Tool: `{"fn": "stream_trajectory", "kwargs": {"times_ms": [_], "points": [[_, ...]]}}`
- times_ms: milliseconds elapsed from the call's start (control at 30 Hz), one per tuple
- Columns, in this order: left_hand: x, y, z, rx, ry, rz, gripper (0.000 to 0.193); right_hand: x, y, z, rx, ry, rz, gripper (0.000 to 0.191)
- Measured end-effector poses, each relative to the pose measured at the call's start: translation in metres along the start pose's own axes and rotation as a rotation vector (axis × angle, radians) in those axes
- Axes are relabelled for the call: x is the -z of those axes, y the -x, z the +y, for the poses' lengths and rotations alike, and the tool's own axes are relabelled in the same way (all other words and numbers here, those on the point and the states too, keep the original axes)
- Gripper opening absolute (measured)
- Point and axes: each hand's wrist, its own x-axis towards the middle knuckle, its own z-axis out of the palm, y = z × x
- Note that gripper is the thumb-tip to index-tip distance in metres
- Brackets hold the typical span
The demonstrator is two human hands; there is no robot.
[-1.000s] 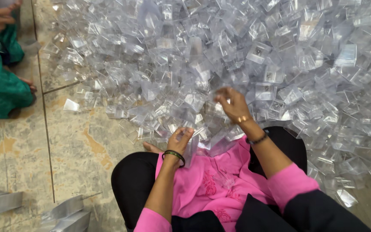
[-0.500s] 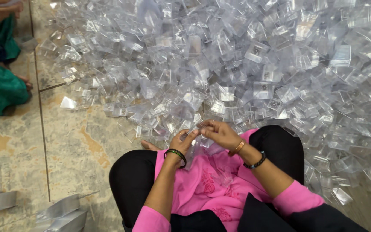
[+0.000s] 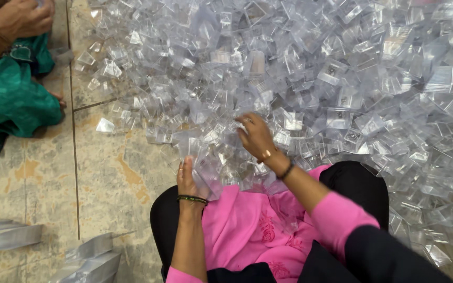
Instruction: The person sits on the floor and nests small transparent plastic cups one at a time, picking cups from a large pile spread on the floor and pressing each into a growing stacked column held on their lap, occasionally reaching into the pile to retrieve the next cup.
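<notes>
A huge pile of clear plastic boxes [image 3: 310, 68] covers the floor from 11 to 3 o'clock. The right hand [image 3: 255, 137], fingers curled, reaches into it (grip unclear); at 6 o'clock, the left hand [image 3: 187, 178] cradles a stack of boxes [image 3: 208, 175] half-open.

Green-clad co-worker [image 3: 6, 99] top left; flat clear stacks [image 3: 87, 259] on tiled floor [image 3: 106, 183].

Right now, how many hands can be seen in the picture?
3. The left hand holds clear plastic pieces at the lap; the right hand reaches into the clear pile; another person's hand is top left. Others may be hidden.
</notes>
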Motion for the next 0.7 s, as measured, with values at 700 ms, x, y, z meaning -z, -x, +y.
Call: {"fn": "stream_trajectory", "kwargs": {"times_ms": [700], "points": [[-0.045, 0.036, -0.063, 0.092, -0.797, -0.225, 0.053, 0.114, 0.099, -0.017, -0.547, -1.086, -0.596, 0.050]]}}
